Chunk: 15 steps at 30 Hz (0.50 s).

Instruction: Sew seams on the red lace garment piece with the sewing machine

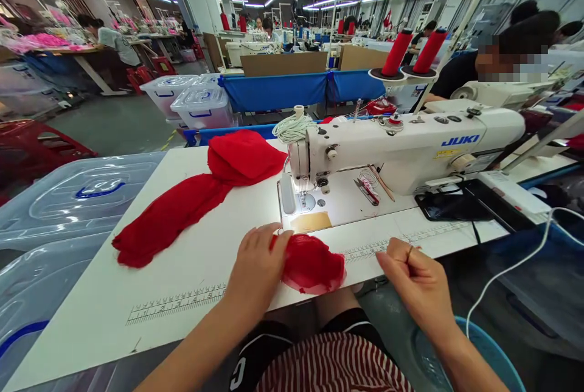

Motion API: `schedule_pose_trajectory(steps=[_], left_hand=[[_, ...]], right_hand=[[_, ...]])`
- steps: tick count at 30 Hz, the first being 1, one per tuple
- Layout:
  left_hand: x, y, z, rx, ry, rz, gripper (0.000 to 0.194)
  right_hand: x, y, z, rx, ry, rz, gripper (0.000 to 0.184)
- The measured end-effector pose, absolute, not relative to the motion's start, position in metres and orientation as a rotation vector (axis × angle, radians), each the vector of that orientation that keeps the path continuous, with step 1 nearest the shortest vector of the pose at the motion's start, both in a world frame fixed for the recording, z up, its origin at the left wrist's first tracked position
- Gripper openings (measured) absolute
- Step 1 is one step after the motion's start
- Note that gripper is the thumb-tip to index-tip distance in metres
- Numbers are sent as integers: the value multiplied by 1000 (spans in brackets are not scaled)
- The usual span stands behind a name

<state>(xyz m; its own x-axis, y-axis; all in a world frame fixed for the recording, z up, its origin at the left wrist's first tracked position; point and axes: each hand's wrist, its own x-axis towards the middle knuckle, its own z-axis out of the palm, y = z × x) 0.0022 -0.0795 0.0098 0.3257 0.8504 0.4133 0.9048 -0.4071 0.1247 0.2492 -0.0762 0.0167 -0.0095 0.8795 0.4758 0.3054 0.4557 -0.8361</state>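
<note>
My left hand [260,264] rests at the table's front, its thumb and fingers closed on the left edge of a small red fabric piece [310,264]. That piece lies with a paler, sheer rim towards me. To its right, my right hand [420,282] hovers over the table's front edge with fingers curled in; whether anything is inside cannot be seen. Just behind the fabric stands a white sewing machine [365,142], its needle area lit. A larger bunched red cloth [182,209] stretches across the table to the left.
Red-handled snips [366,190] lie on the machine bed. A black phone [451,204] is at the right. Printed rulers [177,304] run along the table [91,319]. Clear plastic bins [82,191] stand left, a blue tub [483,349] below right. Another person [460,72] sits beyond the machine.
</note>
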Motion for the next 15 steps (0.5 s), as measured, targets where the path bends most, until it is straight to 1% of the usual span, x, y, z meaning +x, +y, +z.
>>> schedule_pose_trajectory(steps=[1,2,3,5,7,10,11,13,15], left_hand=[[16,-84,8,-2436,-1619,-693,28],[31,-89,6,-2423,-1590,-863,34],[46,-93,4,-2403,-1566,-1050,35],[72,-93,1,-2392,-1688,-1228,30],[88,-86,-2,-2389,-1949,-1242,27],[86,-74,0,-2622,-2204,-1129,20],[79,-73,4,-2788,-2195,-1062,18],[61,-76,15,-3183,-2049,-924,25],[43,-83,28,-3392,-2056,-672,25]], right_hand=[[242,-78,22,-1037,-1649,588,41],[234,-79,29,-993,-1721,547,41],[226,-80,36,-944,-1768,511,40],[213,-81,49,-824,-1814,482,39],[205,-81,59,-726,-1855,460,37],[206,-77,64,-703,-1852,336,36],[211,-75,62,-742,-1829,281,37],[223,-69,54,-851,-1759,203,38],[234,-64,40,-944,-1661,220,40]])
